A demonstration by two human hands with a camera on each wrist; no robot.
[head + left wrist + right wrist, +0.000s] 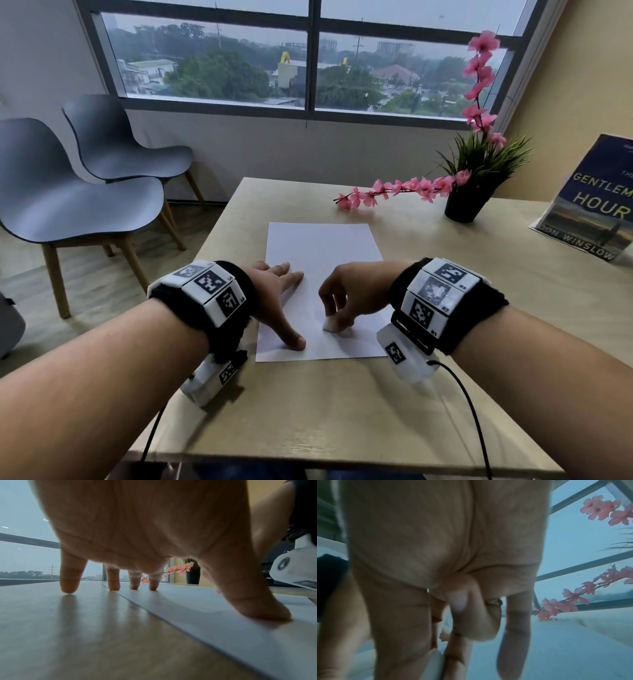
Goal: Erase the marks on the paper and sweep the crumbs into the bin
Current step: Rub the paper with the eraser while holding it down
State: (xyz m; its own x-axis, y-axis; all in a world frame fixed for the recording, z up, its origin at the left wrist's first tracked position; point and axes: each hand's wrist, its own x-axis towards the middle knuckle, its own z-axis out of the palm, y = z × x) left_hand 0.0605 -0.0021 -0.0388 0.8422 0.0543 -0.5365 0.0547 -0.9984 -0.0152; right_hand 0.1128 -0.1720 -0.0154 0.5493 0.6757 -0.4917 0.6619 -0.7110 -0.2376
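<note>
Paper (322, 253): white sheet flat on the table (445, 308), under both hands. Left hand (274, 294): fingers straight and spread, thumb and fingertips pressing the sheet's left edge. Right hand (349, 294): fingers curled, pinching a white eraser (329, 324) against the paper, just right of the left thumb.

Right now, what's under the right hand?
The right hand pinches a white eraser, which sits on the paper. Whether any marks or crumbs lie beneath the hand can't be seen; it covers that patch. The left hand presses the paper's left edge.
</note>
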